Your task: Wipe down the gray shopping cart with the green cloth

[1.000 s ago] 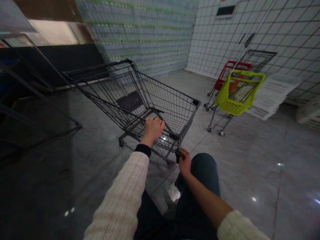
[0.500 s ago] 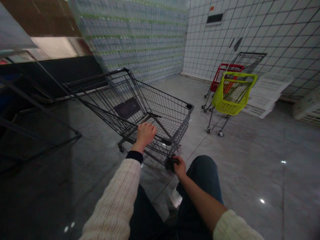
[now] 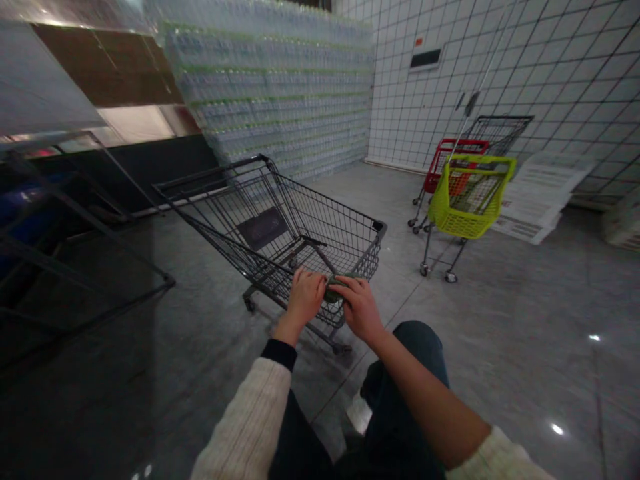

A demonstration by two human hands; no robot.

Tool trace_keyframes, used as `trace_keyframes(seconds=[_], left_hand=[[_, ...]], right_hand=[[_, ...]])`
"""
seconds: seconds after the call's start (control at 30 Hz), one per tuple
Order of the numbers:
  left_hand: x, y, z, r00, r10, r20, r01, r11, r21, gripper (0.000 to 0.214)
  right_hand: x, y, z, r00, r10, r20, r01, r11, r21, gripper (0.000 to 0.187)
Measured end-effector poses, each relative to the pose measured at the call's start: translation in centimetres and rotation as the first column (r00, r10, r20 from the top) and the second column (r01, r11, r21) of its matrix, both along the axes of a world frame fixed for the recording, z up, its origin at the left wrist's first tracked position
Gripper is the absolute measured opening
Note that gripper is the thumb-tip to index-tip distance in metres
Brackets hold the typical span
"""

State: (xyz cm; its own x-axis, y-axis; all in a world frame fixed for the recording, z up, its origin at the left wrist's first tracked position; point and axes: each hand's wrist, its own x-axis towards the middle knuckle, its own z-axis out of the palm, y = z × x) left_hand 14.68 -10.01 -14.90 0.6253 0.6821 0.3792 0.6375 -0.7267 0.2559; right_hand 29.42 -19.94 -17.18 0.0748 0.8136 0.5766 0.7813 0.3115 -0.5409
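A grey wire shopping cart stands before me, its near corner close to my knees. My left hand is closed over the near side of its top rim. Beside it, my right hand is closed on a dark green cloth at the near corner of the rim. The cloth is bunched and partly hidden under the fingers. Below the hands, a caster wheel of the cart rests on the floor.
A yellow-green basket cart stands to the right, with a red cart behind it. White stacked sheets lie beside them. Wrapped bottles form a tall wall at the back. A dark metal frame stands at left.
My right hand has risen from the caster wheel to the rim corner, beside my left hand. The dark green cloth now shows there. My left hand has shifted slightly right and down in view.
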Motion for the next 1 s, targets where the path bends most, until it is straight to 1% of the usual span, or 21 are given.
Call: trace_keyframes(seconds=[0.1, 0.17, 0.2, 0.23, 0.3, 0.37, 0.4, 0.43, 0.5, 0.57, 0.63, 0.67, 0.7, 0.73, 0.77, 0.83, 0.87, 0.9, 0.93, 1.0], left_hand=[[0.5, -1.0, 0.0, 0.999, 0.042, -0.015, -0.043, 0.998, -0.043, 0.029], [1.1, -1.3, 0.3, 0.997, 0.074, -0.017, -0.075, 0.996, -0.052, 0.029], [1.5, -1.4, 0.5, 0.996, 0.085, -0.012, -0.086, 0.995, -0.049, 0.031], [1.9, -1.7, 0.7, 0.995, 0.095, 0.002, -0.095, 0.994, -0.045, 0.033], [2.4, -2.3, 0.7, 0.991, 0.126, 0.037, -0.125, 0.991, -0.039, 0.033], [2.5, -3.0, 0.6, 0.983, 0.171, 0.064, -0.169, 0.985, -0.037, 0.029], [2.3, -3.2, 0.4, 0.98, 0.185, 0.07, -0.183, 0.982, -0.037, 0.027], [2.0, -3.3, 0.3, 0.979, 0.19, 0.071, -0.188, 0.981, -0.04, 0.026], [1.1, -3.4, 0.1, 0.982, 0.173, 0.075, -0.169, 0.984, -0.048, 0.026], [0.2, -3.2, 0.0, 0.986, 0.144, 0.083, -0.139, 0.988, -0.059, 0.026], [-0.4, -3.0, -0.1, 0.987, 0.127, 0.095, -0.12, 0.99, -0.074, 0.026], [-0.6, -2.9, -0.1, 0.987, 0.123, 0.101, -0.115, 0.99, -0.083, 0.027], [-0.8, -2.9, -0.2, 0.987, 0.121, 0.107, -0.111, 0.99, -0.092, 0.027], [-0.9, -2.9, -0.2, 0.987, 0.117, 0.113, -0.106, 0.989, -0.101, 0.027], [-1.1, -2.9, -0.2, 0.987, 0.113, 0.119, -0.1, 0.989, -0.106, 0.028], [-1.7, -2.9, -0.2, 0.987, 0.095, 0.129, -0.08, 0.99, -0.113, 0.03], [-2.0, -2.9, -0.2, 0.988, 0.084, 0.133, -0.068, 0.99, -0.12, 0.031], [-2.4, -2.9, -0.2, 0.987, 0.075, 0.14, -0.057, 0.99, -0.129, 0.031], [-2.9, -2.9, -0.1, 0.986, 0.071, 0.153, -0.049, 0.989, -0.139, 0.032], [-3.9, -2.9, -0.2, 0.979, 0.073, 0.189, -0.044, 0.987, -0.155, 0.033]], right_hand=[[3.2, 2.3, -0.3, 0.987, -0.16, -0.03, 0.16, 0.987, -0.013, 0.055], [4.8, 3.3, 0.1, 0.971, -0.236, -0.048, 0.234, 0.972, -0.031, 0.053], [5.0, 3.5, 0.3, 0.971, -0.237, -0.035, 0.236, 0.971, -0.043, 0.052], [4.8, 3.4, 0.6, 0.977, -0.212, -0.007, 0.212, 0.976, -0.052, 0.05], [3.6, 3.0, 0.8, 0.99, -0.13, 0.064, 0.134, 0.989, -0.061, 0.047], [2.6, 2.7, 0.8, 0.99, -0.063, 0.122, 0.071, 0.995, -0.064, 0.047], [2.5, 2.7, 0.8, 0.988, -0.051, 0.143, 0.061, 0.996, -0.067, 0.048], [3.0, 3.0, 0.8, 0.986, -0.052, 0.161, 0.064, 0.995, -0.074, 0.048], [5.1, 4.3, 1.0, 0.978, -0.089, 0.189, 0.107, 0.99, -0.09, 0.049], [7.8, 5.8, 1.5, 0.967, -0.165, 0.196, 0.188, 0.976, -0.105, 0.048], [9.5, 6.8, 2.0, 0.953, -0.235, 0.19, 0.261, 0.957, -0.126, 0.047], [9.5, 6.8, 2.3, 0.949, -0.252, 0.189, 0.28, 0.95, -0.137, 0.045], [8.8, 6.5, 2.5, 0.949, -0.246, 0.195, 0.276, 0.95, -0.146, 0.044], [7.6, 6.0, 2.5, 0.955, -0.214, 0.206, 0.246, 0.958, -0.148, 0.042], [5.9, 5.2, 2.5, 0.96, -0.171, 0.221, 0.206, 0.967, -0.147, 0.041], [2.4, 3.5, 2.1, 0.963, -0.003, 0.268, 0.039, 0.991, -0.127, 0.041], [1.1, 2.9, 1.9, 0.958, 0.041, 0.285, -0.006, 0.992, -0.123, 0.043], [0.2, 2.5, 1.7, 0.955, 0.059, 0.29, -0.024, 0.992, -0.121, 0.043], [0.0, 2.3, 1.7, 0.954, 0.055, 0.295, -0.02, 0.993, -0.118, 0.044], [1.4, 2.9, 1.9, 0.953, -0.013, 0.304, 0.049, 0.993, -0.111, 0.043]])
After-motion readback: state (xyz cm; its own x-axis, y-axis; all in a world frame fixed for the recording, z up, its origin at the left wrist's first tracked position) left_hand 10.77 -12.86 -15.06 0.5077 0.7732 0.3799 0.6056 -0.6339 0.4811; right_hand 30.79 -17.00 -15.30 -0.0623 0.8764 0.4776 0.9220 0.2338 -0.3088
